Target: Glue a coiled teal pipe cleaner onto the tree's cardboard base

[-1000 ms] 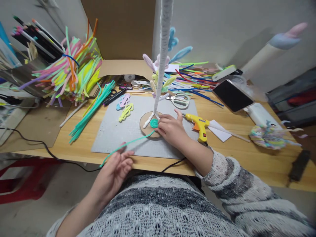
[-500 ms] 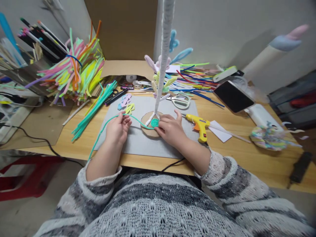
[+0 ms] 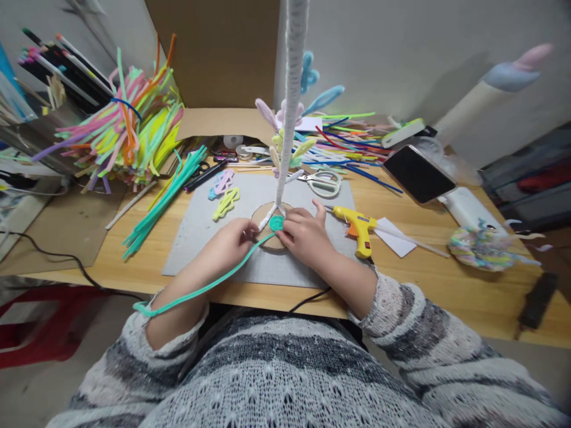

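Right hand (image 3: 307,235) holds edge of green coil (image 3: 276,223); left hand (image 3: 234,241) beside strand (image 3: 223,277), pinch can't tell. Best wound snug, flat.

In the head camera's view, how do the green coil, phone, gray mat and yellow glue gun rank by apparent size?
Largest to smallest:
1. gray mat
2. phone
3. yellow glue gun
4. green coil

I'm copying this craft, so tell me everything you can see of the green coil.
The green coil is a small, flat, round spiral of fuzzy-looking strand, apparently pipe cleaner. It lies on the brown disc, beside the forked foot of the white stem. Fingers of the right grip touch its right edge. Its loose tail slants across the left forearm, bending near the sleeve.
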Motion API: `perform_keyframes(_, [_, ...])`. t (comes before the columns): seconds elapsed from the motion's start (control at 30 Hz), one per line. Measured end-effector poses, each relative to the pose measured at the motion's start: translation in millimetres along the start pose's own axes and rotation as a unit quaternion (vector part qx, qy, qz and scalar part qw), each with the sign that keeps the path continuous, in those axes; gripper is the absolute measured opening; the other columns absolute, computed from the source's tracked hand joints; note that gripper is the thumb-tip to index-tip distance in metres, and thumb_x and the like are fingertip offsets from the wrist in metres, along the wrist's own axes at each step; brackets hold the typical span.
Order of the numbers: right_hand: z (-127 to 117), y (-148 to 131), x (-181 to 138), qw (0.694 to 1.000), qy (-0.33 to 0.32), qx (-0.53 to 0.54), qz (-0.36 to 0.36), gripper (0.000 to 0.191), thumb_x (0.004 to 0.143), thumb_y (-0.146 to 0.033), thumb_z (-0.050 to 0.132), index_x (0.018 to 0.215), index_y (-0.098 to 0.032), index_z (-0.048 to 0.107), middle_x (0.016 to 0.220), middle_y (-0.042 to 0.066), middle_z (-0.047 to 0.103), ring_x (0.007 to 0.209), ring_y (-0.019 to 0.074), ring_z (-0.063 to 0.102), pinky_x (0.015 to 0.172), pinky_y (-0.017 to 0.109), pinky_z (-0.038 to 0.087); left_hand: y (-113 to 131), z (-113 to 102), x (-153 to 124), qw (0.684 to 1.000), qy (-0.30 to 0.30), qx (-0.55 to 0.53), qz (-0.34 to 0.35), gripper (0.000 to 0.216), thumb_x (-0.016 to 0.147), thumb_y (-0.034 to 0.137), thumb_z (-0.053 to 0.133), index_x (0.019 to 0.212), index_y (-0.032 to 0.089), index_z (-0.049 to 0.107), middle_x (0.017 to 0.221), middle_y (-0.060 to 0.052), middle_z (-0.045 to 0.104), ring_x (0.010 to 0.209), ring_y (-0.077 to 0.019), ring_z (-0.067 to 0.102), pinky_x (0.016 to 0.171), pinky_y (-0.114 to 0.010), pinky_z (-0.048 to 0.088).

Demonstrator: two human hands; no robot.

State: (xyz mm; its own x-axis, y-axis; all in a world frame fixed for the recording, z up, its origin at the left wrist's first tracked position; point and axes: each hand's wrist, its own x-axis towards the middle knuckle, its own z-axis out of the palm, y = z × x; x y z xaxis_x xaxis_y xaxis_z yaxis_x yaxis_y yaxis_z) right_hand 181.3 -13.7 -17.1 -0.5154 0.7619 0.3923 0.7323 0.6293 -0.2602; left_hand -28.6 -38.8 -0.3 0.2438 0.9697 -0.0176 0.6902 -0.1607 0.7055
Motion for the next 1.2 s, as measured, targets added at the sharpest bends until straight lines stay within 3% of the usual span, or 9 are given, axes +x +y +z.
perform_keyframes(0.1, [-0.3, 0.8, 0.1, 1.0, -0.006, 0.002, 0.001, 0.021, 0.091, -0.028, 0.054, 0.074, -0.021, 0.065, 0.088, 0.002, 0.071, 0.103, 0.0203, 0.056, 0.108, 0.054, 0.006, -3.5, 3.2, -11.4, 0.998, -0.032, -0.052, 0.003, 0.019, 0.076, 0.026, 0.064, 0.092, 0.018, 0.063, 0.084, -0.003, 0.066, 0.074, -0.015, 0.057, 0.069, -0.028, 0.046])
perform_keyframes(0.23, [-0.5, 0.7, -0.1, 1.0, -0.011, 0.003, 0.002, 0.02, 0.09, -0.027, 0.055, 0.074, -0.021, 0.064, 0.087, 0.002, 0.07, 0.103, 0.0207, 0.057, 0.108, 0.054, 0.006, 5.0, 12.3, -11.8, 0.987, 0.029, -0.121, -0.098, 0.018, 0.079, 0.033, 0.062, 0.089, 0.019, 0.065, 0.077, -0.001, 0.067, 0.067, -0.0134, 0.057, 0.063, -0.025, 0.045])
perform_keyframes(0.33, [0.1, 0.4, -0.4, 1.0, -0.004, 0.002, -0.001, 0.019, 0.09, -0.026, 0.055, 0.073, -0.02, 0.063, 0.087, 0.002, 0.07, 0.102, 0.0208, 0.057, 0.108, 0.054, 0.007, 14.2, 13.6, -1.6, 0.986, 0.071, -0.079, -0.131, 0.014, 0.079, 0.031, 0.061, 0.086, 0.02, 0.066, 0.075, 0.0, 0.067, 0.067, -0.014, 0.057, 0.064, -0.026, 0.044])
perform_keyframes(0.47, [1.2, 0.7, -0.7, 1.0, -0.002, 0.003, -0.003, 0.02, 0.089, -0.026, 0.055, 0.072, -0.02, 0.063, 0.085, 0.002, 0.07, 0.102, 0.0211, 0.057, 0.108, 0.054, 0.008, 15.2, 8.1, 18.9, 0.991, 0.078, 0.062, -0.089, 0.011, 0.081, 0.029, 0.059, 0.078, 0.02, 0.064, 0.081, -0.003, 0.066, 0.076, -0.0172, 0.057, 0.069, -0.028, 0.041])
perform_keyframes(0.67, [2.8, -0.4, -0.3, 1.0, -0.003, 0.002, 0.003, 0.02, 0.089, -0.026, 0.055, 0.073, -0.021, 0.064, 0.086, 0.002, 0.07, 0.102, 0.0205, 0.057, 0.108, 0.052, 0.008, 10.9, 5.3, 44.0, 0.985, 0.035, 0.157, -0.069, 0.017, 0.081, 0.035, 0.059, 0.071, 0.022, 0.06, 0.075, -0.003, 0.062, 0.067, -0.0182, 0.051, 0.062, -0.028, 0.036])
perform_keyframes(0.9, [0.9, -3.2, 0.6, 1.0, -0.01, 0.002, 0.014, 0.021, 0.09, -0.026, 0.054, 0.074, -0.021, 0.065, 0.086, 0.002, 0.07, 0.1, 0.0203, 0.058, 0.108, 0.052, 0.01, 19.9, 6.0, 58.1, 0.984, 0.009, 0.166, -0.063, 0.012, 0.079, 0.029, 0.059, 0.069, 0.022, 0.06, 0.066, -0.003, 0.053, 0.058, -0.0181, 0.043, 0.059, -0.03, 0.034])
perform_keyframes(1.2, [0.8, -4.3, -0.8, 1.0, -0.022, 0.0, 0.019, 0.018, 0.092, -0.027, 0.051, 0.084, -0.022, 0.067, 0.091, 0.003, 0.071, 0.102, 0.0204, 0.057, 0.108, 0.051, 0.008, 17.3, 7.4, 65.3, 0.993, -0.011, 0.117, -0.032, 0.01, 0.078, 0.023, 0.058, 0.069, 0.019, 0.055, 0.068, -0.001, 0.051, 0.063, -0.0152, 0.043, 0.061, -0.029, 0.033])
